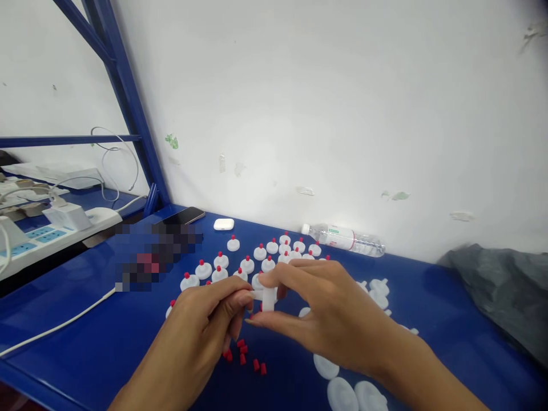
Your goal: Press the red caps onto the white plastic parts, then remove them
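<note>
The left hand [208,322] and the right hand [331,308] meet above the blue bench [432,305], both working on one white plastic lid [269,299] held edge-on between them. The left fingers pinch its side nearest them, at what looks like the stem, while the right thumb and fingers grip the disc by its lower and upper edges; how firmly either presses, I cannot tell. Below the lid, just beside the left hand, several loose red caps [243,359] lie scattered on the bench. Beyond the hands, a cluster of red-tipped lids [247,265] sits flat with the tips pointing up, partly hidden by the hands. On the right, plain white lids [342,394] lie near and partly behind the right forearm, some overlapping. At the back, a clear bottle [349,238] rests on its side along the wall [278,85], with a small white case [224,224] and a phone [190,215] farther left. A dark plastic bag [507,285] slumps at the far right, and a white cable [88,309] crosses the left part.
</note>
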A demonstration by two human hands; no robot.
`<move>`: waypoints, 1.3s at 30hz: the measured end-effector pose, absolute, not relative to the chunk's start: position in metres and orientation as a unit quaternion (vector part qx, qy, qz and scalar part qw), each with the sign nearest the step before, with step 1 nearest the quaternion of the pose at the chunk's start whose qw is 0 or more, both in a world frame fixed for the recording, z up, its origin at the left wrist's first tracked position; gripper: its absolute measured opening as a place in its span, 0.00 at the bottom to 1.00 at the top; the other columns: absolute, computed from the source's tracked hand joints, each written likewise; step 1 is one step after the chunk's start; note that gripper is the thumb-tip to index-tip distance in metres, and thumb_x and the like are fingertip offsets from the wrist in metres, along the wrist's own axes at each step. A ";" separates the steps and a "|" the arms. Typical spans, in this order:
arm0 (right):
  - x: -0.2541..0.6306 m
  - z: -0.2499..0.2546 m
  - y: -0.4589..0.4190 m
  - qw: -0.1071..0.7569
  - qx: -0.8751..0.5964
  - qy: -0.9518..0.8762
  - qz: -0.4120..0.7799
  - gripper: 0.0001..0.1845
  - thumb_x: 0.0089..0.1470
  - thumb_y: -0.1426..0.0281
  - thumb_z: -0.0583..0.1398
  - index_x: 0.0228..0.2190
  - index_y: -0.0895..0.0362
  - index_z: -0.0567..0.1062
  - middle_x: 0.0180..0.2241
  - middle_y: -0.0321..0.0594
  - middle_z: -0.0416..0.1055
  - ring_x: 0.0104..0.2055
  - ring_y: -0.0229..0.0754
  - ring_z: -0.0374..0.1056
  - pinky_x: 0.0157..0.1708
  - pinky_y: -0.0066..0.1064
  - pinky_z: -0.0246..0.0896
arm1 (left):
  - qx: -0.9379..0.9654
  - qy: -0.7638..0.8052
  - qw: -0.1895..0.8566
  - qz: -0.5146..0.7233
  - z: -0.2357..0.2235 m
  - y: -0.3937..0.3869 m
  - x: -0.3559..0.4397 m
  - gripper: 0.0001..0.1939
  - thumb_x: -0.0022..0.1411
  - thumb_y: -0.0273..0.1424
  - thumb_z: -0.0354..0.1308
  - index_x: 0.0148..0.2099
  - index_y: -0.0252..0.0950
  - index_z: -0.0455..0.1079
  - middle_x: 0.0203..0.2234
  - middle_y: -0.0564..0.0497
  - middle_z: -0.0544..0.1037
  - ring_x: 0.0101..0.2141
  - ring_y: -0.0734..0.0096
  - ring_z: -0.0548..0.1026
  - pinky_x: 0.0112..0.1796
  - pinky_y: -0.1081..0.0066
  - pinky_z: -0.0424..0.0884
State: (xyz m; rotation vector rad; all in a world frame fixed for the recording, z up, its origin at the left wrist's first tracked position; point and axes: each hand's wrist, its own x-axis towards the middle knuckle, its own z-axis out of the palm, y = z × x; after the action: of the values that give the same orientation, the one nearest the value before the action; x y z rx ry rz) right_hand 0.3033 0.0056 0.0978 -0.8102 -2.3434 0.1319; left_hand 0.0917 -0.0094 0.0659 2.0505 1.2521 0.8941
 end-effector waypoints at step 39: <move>0.314 0.103 0.014 -0.160 -0.575 -0.797 0.093 0.04 0.53 0.71 0.70 0.29 0.58 0.82 0.30 0.46 0.80 0.34 0.49 0.78 0.23 0.31 0.51 | 0.837 0.536 0.030 0.105 0.038 0.011 0.091 0.22 0.70 0.21 0.45 0.51 0.43 0.77 0.43 0.46 0.77 0.39 0.64 0.79 0.38 0.69 0.74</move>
State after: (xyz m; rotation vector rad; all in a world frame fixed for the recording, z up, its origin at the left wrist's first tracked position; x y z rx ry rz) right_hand 0.3139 0.0137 0.1033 -2.0164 -2.7972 0.3271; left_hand 0.0912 0.0108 0.0378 2.5802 1.6532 0.3252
